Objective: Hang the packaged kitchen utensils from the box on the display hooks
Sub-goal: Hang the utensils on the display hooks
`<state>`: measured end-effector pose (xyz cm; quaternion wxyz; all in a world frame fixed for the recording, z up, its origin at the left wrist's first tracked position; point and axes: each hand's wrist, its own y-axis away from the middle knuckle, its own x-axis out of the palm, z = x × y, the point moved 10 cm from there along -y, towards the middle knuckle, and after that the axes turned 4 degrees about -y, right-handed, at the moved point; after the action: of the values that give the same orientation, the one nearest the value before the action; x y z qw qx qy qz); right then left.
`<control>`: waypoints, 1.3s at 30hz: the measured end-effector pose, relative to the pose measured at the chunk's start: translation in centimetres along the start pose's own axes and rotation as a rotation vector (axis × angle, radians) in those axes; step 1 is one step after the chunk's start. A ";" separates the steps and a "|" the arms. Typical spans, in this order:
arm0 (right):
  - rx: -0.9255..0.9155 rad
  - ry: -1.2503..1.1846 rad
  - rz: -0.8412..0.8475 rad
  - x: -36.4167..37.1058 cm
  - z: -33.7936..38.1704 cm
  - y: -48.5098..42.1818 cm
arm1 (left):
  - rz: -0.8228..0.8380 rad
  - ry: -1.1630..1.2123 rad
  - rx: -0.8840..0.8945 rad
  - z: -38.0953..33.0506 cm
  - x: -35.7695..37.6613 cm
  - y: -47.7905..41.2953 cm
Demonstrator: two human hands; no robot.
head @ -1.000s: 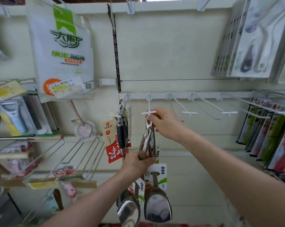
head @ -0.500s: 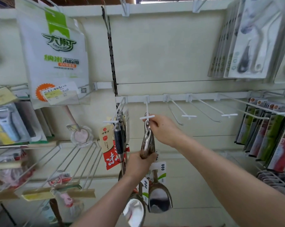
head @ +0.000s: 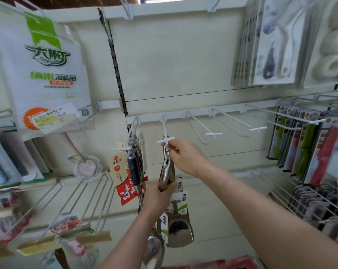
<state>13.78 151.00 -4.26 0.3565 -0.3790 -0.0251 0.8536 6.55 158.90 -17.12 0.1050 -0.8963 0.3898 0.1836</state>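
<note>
**A:** Head view: how are the arms and hands set?

**B:** Both arms reach up toward the wall from the lower edge of the frame. The right hand [head: 185, 158], just right of centre, pinches the metal loop at the top of a steel handle [head: 165, 171]. That loop sits right under the white crossbar of a hook [head: 165, 141]. The left hand [head: 158, 197], below it at centre, is curled tight around the lower part of the handles.

**A:** Where are the utensils?

**B:** They hang below that fist. There is a steel scoop [head: 180, 232] with a white-and-green tag. Just left of it is a spoon [head: 153, 251], its bowl cut by the bottom edge.

**A:** Is the loop on the prong?

**B:** I cannot tell. The loop overlaps the crossbar, and the right fingers cover part of it. The left hand's fingers also hide how many handles it holds.

**A:** What surrounds them?

**B:** Just left, a neighbouring hook carries black-handled utensils [head: 134, 167] with a red-and-cream card [head: 123, 181]. To the right, two more hooks [head: 213, 134] stick out from the same rail. A sponge pack [head: 42, 70] fills the upper left, and blurred packets [head: 304, 152] hang at the right edge. A red shape [head: 212, 264] at the bottom edge is too cut off to name.
</note>
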 end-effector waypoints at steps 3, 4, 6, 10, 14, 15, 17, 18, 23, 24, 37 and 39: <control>-0.025 0.068 -0.038 -0.2 0.4 0.0 | 0.008 0.044 -0.025 0.1 -0.1 0.2; -0.035 0.076 -0.049 -0.3 0.7 0.0 | 0.006 0.077 -0.031 0.0 -0.2 0.3; -0.048 0.072 -0.063 -0.6 1.1 0.2 | -0.026 0.122 -0.035 -0.2 -0.4 0.5; -0.031 0.102 -0.073 -0.7 1.4 0.7 | -0.111 0.180 -0.060 0.2 -0.8 1.2; -0.003 0.114 -0.083 -0.5 1.5 0.6 | -0.149 0.165 -0.066 0.4 -1.6 1.5; 0.002 0.109 -0.083 -0.5 1.4 0.6 | -0.148 0.152 -0.061 0.3 -1.9 1.5; 0.010 0.107 -0.069 -0.5 1.4 0.6 | -0.128 0.115 -0.049 -0.1 -2.0 1.4; 0.010 0.118 -0.055 -0.4 1.5 0.6 | -0.115 0.090 -0.045 -0.4 -2.0 1.3; 0.007 0.170 -0.008 -0.6 2.3 0.0 | -0.031 0.093 -0.034 -1.6 -0.9 0.8; 0.014 0.165 -0.007 -0.6 2.3 0.0 | -0.009 0.121 -0.034 -1.5 -0.5 0.8; 0.022 0.178 -0.054 -0.3 1.6 0.0 | -0.021 0.008 0.087 0.0 -0.5 0.1; -0.002 0.195 -0.053 -0.3 1.7 -0.1 | -0.042 0.005 0.091 0.1 -0.5 0.1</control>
<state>12.89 151.25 -2.84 0.3796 -0.4597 -0.0011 0.8028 6.11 159.17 -17.03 0.1487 -0.8989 0.3792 0.1614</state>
